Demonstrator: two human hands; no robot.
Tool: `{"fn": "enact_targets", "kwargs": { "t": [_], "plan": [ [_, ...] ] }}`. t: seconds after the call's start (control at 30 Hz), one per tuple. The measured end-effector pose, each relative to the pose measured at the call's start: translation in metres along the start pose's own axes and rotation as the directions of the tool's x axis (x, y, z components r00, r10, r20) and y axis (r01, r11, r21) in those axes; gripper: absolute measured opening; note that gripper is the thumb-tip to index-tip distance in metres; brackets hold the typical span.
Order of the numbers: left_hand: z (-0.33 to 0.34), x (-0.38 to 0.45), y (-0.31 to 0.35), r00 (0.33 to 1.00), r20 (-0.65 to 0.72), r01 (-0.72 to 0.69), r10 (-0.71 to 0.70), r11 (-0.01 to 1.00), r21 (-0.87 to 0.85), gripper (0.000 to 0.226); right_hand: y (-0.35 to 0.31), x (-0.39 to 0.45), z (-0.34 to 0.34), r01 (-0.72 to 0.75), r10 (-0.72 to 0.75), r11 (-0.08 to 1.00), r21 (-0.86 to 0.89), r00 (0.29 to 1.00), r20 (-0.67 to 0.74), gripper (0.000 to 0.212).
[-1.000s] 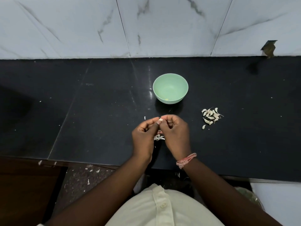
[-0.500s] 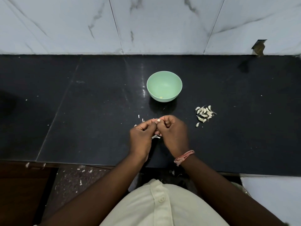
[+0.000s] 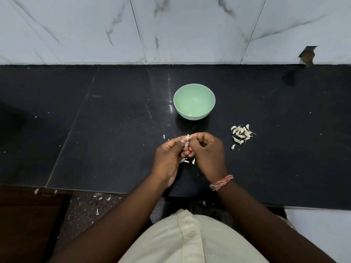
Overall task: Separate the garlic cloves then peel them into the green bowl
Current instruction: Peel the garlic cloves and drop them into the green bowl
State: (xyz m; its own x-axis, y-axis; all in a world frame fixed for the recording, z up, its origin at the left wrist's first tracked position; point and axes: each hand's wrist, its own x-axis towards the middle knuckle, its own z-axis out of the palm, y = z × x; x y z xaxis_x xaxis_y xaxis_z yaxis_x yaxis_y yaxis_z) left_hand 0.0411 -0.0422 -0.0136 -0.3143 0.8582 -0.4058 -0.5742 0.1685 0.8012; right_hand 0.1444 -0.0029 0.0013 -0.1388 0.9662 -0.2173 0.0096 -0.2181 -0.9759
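Now garlic clove pinched between left hand and right hand fingertip grip.

One green bowl, two hands, roughly twenty cloves.

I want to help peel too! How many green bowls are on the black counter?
1. The green bowl sits on the black counter, just beyond both hands, left of the pile of garlic cloves. One small pale piece lies inside it.

One head-worn camera looks steeply down over the black counter (close, wide-angle); wall tiles top the frame.
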Motion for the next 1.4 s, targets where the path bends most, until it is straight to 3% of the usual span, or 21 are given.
{"fn": "enact_targets", "kwargs": {
  "t": [0.43, 0.67, 0.87, 1.0, 1.13, 1.23, 1.3, 1.4],
  "plan": [
    [0.002, 0.001, -0.003, 0.984, -0.040, 0.162, -0.174, 0.965, -0.207, 0.017, 0.019, -0.001, 0.005, -0.020, 0.004, 0.989, -0.148, 0.994, -0.107, 0.003],
    [-0.002, 0.007, -0.004, 0.975, -0.107, 0.165, -0.195, 0.957, -0.238, 0.011, 0.021, -0.005, 0.006, -0.009, -0.027, 0.963, -0.268, 0.992, -0.127, 0.006],
    [-0.006, 0.007, -0.004, 0.983, -0.107, 0.129, -0.153, 0.972, -0.198, 0.013, 0.026, 0.001, -0.001, 0.049, -0.112, 0.908, -0.416, 0.986, -0.127, 0.028],
    [-0.008, 0.008, -0.004, 0.985, -0.105, 0.117, -0.140, 0.974, -0.195, 0.014, 0.024, 0.007, -0.003, 0.109, -0.141, 0.888, -0.446, 0.989, -0.039, 0.008],
    [-0.009, 0.006, -0.007, 0.987, -0.123, 0.090, -0.103, 0.990, -0.106, 0.010, 0.016, 0.006, -0.003, 0.200, -0.196, 0.881, -0.428, 0.979, 0.056, 0.042],
    [-0.010, 0.005, -0.011, 0.992, -0.121, 0.044, -0.036, 0.997, 0.064, 0.018, 0.010, 0.006, -0.003, 0.300, -0.267, 0.850, -0.432, 0.954, 0.138, 0.043],
    [-0.012, 0.003, -0.011, 0.996, -0.092, 0.000, 0.017, 0.984, 0.181, 0.024, 0.010, 0.009, -0.005, 0.405, -0.310, 0.796, -0.450, 0.911, 0.271, 0.044],
    [-0.016, 0.003, -0.009, 0.990, -0.099, -0.054, 0.100, 0.919, 0.390, 0.029, 0.012, 0.015, -0.009, 0.495, -0.333, 0.729, -0.473, 0.860, 0.388, 0.037]
  ]
}}
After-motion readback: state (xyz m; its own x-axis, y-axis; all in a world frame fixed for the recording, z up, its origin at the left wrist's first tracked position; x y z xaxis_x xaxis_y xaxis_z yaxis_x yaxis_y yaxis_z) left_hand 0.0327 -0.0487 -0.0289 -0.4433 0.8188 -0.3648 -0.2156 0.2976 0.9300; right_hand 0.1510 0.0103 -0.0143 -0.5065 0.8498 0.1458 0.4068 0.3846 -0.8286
